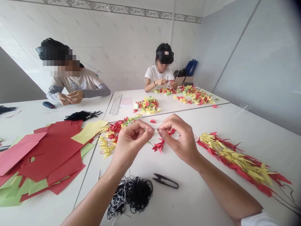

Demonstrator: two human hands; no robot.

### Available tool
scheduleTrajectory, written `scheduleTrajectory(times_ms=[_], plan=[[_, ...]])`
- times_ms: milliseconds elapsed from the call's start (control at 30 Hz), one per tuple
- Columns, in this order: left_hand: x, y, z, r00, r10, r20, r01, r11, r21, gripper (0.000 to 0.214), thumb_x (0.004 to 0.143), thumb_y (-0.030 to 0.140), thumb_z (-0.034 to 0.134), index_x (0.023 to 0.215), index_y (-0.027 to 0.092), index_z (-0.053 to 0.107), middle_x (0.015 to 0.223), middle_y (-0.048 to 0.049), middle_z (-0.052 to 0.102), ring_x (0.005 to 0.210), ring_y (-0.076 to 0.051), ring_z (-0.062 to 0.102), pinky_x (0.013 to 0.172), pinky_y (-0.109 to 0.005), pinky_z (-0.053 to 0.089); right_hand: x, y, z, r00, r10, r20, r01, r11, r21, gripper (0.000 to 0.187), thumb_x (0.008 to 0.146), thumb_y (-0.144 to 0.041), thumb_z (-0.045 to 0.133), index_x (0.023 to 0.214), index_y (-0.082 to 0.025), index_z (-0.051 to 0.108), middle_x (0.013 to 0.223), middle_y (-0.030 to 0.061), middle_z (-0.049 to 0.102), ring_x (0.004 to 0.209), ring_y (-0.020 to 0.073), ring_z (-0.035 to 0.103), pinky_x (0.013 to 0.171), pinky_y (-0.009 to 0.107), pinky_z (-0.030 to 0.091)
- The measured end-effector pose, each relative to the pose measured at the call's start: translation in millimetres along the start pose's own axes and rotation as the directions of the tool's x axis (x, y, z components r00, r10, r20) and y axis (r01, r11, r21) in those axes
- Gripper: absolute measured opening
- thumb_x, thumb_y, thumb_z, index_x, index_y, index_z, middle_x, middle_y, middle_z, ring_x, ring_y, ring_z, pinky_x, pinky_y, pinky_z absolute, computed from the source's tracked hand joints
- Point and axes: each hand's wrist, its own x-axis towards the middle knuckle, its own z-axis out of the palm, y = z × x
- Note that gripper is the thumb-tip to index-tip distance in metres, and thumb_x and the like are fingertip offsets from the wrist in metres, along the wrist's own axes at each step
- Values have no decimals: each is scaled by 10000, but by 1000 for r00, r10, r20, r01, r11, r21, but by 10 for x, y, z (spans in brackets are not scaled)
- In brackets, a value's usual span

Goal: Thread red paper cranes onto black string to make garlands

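Observation:
Near the middle of the view, my left hand (pixel 133 141) and my right hand (pixel 181 138) meet fingertip to fingertip, each in a pinch. A short stretch of dark thread (pixel 156 129) shows between them. Just below and behind my fingers lie red folded paper pieces (pixel 159 146) with a dark strand running to them. Beyond my left hand is a heap of red, yellow and green folded paper pieces (pixel 109 142), partly hidden by that hand. Black thread snips (pixel 166 181) and a tangle of black and white yarn (pixel 141 193) rest between my forearms.
Red, yellow and green paper sheets (pixel 54 150) spread over the left side. Strung red and yellow paper pieces (pixel 235 157) lie at right. Two people sit across the tables, near more folded paper (pixel 148 105), a ruler (pixel 115 105) and black yarn (pixel 82 115).

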Motion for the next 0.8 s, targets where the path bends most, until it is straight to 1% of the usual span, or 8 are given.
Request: scheduleTrajectory(times_ms=[167,400,500,633,800], plan=[[-19,23,5,1000,6,9,-7,1000,31,204,854,336,719,747,188,628,568,49,414,521,-82,309,482,-231,220,-11,-41,-10,999,-2,43,2,1000,-2,136,937,-174,595,821,-222,647,745,5,605,710,158,563,661,294,474],[-38,102,25,996,86,-9,-85,991,100,165,869,284,667,746,186,616,576,49,441,515,-80,317,482,-225,247,-58,-75,5,996,23,91,-22,1000,-12,116,963,-196,567,891,-218,655,671,-26,638,623,128,596,656,265,489],[-58,145,32,994,109,-12,-105,980,168,147,867,257,652,745,184,615,581,42,466,514,-82,326,480,-231,241,-76,-77,19,995,24,99,-23,1000,-10,113,962,-187,568,897,-215,657,675,-26,656,621,126,617,652,261,490],[-78,170,33,992,126,-16,-118,961,251,155,870,267,648,742,185,620,582,32,487,521,-92,361,491,-235,273,-89,-68,35,993,35,110,-35,999,-2,113,965,-184,566,918,-218,663,690,-24,685,635,131,655,666,260,509],[-76,170,35,992,118,-33,-105,959,261,152,865,280,658,749,187,632,564,34,486,509,-92,358,487,-237,271,-93,-67,36,993,43,107,-46,999,20,113,962,-166,568,921,-225,655,703,-33,710,643,125,683,669,248,528]])
